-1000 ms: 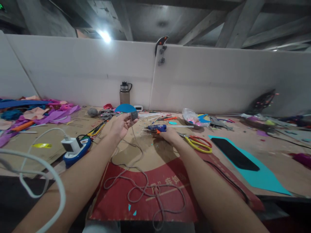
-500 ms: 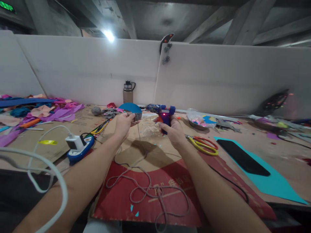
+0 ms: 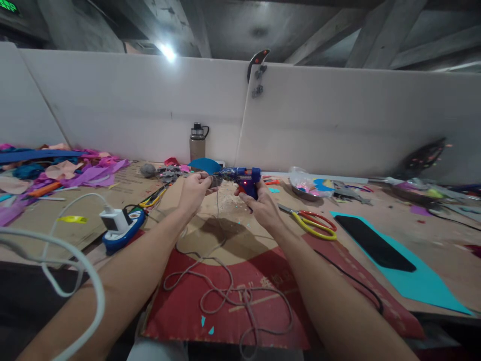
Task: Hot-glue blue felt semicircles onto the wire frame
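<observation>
My left hand (image 3: pixel 196 190) is closed on a blue disc (image 3: pixel 205 165) with a grey edge, most of it behind the fingers. A grey cord (image 3: pixel 219 215) hangs from there and lies in loops over the red and tan cardboard (image 3: pixel 180 311). In my right hand (image 3: pixel 261 204) is a blue glue gun (image 3: pixel 246 175) with a small red light, its handle gripped. The gun's nozzle points left and is at the disc's edge by my left fingers; whether they touch is unclear.
Scissors (image 3: pixel 313 224) with red and yellow handles lie right of centre, beside a black phone (image 3: pixel 376 243) on turquoise sheet. A bottle (image 3: pixel 197 145) stands at the white partition. At left are a blue power strip (image 3: pixel 126 233), white cable and coloured scraps (image 3: pixel 63 170).
The glue gun in my right hand has moved left, up to the disc. The disc appears more tilted, with less of its blue face showing.
</observation>
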Available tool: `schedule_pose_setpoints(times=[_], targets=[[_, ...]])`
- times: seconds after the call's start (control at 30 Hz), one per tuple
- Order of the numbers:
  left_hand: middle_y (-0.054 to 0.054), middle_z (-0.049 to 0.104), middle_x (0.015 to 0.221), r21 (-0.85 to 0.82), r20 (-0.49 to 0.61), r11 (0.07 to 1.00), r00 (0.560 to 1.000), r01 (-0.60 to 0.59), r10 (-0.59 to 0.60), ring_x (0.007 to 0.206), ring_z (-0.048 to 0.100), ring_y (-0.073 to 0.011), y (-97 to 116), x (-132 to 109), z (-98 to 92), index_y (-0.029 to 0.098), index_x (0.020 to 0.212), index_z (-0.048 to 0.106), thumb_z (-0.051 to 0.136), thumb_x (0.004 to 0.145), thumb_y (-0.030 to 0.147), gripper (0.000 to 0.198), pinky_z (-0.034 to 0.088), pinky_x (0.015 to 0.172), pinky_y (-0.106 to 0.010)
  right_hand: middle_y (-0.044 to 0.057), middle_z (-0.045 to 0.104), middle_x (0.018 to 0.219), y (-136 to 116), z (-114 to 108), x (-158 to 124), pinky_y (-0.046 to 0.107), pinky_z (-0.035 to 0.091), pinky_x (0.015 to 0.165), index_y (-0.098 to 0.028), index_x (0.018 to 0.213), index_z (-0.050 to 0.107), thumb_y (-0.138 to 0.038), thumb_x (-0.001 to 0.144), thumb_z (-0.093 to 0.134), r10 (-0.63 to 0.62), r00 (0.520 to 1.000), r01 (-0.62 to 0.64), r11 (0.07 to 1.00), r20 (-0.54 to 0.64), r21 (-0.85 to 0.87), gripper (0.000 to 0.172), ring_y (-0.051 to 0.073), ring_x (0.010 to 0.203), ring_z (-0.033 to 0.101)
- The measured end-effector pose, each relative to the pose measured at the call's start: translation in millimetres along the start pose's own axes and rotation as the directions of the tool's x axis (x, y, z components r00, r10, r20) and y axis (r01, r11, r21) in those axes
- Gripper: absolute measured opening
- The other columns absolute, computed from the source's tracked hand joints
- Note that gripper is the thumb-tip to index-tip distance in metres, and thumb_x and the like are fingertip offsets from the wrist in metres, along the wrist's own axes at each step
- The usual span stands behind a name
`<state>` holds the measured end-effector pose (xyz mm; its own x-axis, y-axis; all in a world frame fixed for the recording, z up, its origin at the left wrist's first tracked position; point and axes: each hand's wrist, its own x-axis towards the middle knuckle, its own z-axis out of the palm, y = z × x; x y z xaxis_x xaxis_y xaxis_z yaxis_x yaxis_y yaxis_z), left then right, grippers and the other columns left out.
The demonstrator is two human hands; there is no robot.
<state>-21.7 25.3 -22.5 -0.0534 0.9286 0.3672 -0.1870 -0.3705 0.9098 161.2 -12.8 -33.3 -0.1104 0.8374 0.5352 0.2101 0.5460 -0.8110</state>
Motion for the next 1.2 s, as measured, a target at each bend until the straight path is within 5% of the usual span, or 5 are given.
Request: schedule_pose_setpoints(times=[0.87, 1.2], targets=[[-0.001, 0.059, 0.060, 0.079, -0.018, 0.994, 0.996, -0.081, 0.082, 0.061, 0.062, -0.0129, 3, -2, -1.1, 0.013, 0.070, 0.054, 0.062, 0.072, 0.028, 0.017, 0.057, 0.070, -0.036, 0.007, 0.063, 0.095, 3, 1, 1, 0.037, 0.043, 0.080, -0.021, 0.114, 0.050, -0.032, 0.077, 0.055, -0.074, 0.992, 0.039, 0.952, -0.105, -0.305, 0.039, 0.022, 0.083, 0.057], [-0.005, 0.065, 0.067, 0.052, -0.048, 0.995, 0.995, -0.081, 0.084, 0.068, 0.065, -0.0161, 0, 0, -3.7, 0.012, 0.074, 0.056, 0.063, 0.071, 0.029, 0.019, 0.057, 0.072, -0.037, 0.008, 0.062, 0.097, -3, -1, -1, 0.038, 0.044, 0.079, -0.020, 0.116, 0.050, -0.032, 0.079, 0.052, -0.063, 0.994, 0.031, 0.945, -0.088, -0.326, 0.040, 0.021, 0.082, 0.057]])
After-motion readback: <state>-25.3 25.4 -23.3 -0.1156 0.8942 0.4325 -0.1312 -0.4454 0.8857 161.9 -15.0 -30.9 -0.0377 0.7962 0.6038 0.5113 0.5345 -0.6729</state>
